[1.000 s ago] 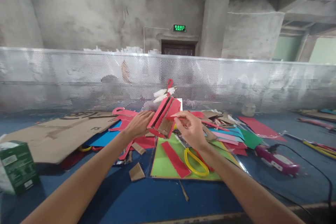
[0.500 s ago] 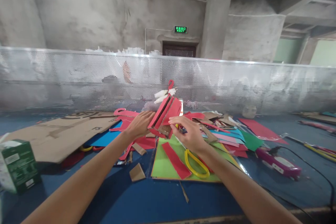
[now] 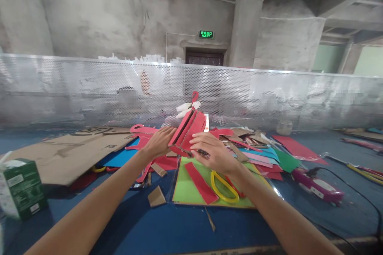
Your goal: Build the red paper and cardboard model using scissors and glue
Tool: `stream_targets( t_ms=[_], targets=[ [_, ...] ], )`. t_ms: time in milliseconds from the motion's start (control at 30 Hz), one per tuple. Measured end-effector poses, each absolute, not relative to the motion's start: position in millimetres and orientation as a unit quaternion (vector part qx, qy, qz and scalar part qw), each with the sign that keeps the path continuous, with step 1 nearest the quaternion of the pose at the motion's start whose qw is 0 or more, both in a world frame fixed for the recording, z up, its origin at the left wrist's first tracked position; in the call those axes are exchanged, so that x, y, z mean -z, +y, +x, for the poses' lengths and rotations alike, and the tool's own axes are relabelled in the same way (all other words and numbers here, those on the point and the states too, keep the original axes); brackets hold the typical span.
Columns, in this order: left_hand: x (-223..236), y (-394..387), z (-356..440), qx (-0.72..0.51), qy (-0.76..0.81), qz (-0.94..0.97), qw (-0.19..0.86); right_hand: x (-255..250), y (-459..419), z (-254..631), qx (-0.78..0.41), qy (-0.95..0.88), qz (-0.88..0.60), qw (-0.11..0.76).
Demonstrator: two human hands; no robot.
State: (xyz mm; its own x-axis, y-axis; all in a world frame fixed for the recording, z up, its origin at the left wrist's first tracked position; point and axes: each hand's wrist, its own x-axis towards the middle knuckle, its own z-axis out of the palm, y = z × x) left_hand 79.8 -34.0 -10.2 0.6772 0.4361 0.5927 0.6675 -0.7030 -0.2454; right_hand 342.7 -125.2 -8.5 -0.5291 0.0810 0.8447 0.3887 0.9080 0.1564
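A folded red cardboard piece (image 3: 187,131) is tilted up over the table, a dark slit running along its length. My left hand (image 3: 161,140) grips its left side, with the fingertips partly hidden. At its lower right, my right hand (image 3: 211,149) has curled fingers against the red surface. White petal-like pieces (image 3: 183,107) and a red hook shape (image 3: 195,95) show above the cardboard; whether they are joined to it I cannot tell. Below lies a light green sheet (image 3: 188,191) carrying a red strip (image 3: 201,183) and scissors with a yellow handle loop (image 3: 224,198).
Brown cardboard (image 3: 68,151) covers the left side, near a green box (image 3: 24,189). Coloured paper scraps (image 3: 266,155) pile up at the right. Farther right sits a purple device (image 3: 318,187) with a black cable. A perforated metal panel (image 3: 89,91) stands behind the table.
My right hand has shifted slightly left and its fingers curl more around the lower end. The brown patch seen there earlier is now mostly out of sight. My left hand stays put.
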Motion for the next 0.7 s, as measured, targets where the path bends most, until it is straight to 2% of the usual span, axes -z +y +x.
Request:
stream_targets(
  t_ms=[267, 533, 600, 700],
  targets=[
    [8, -35, 77, 0.260, -0.312, -0.885, 0.226, 5, -121, 359, 0.262, -0.869, -0.243, 0.343],
    [11, -33, 75, 0.278, -0.291, -0.885, 0.233, 0, -124, 355, 0.311, -0.918, -0.155, 0.190],
    [10, -32, 75, 0.273, -0.282, -0.889, 0.237, -1, -121, 358, 0.319, -0.918, -0.154, 0.180],
    [10, -30, 76, 0.258, -0.254, -0.899, 0.248, -3, -111, 370, 0.321, -0.902, -0.189, 0.219]
  ],
)
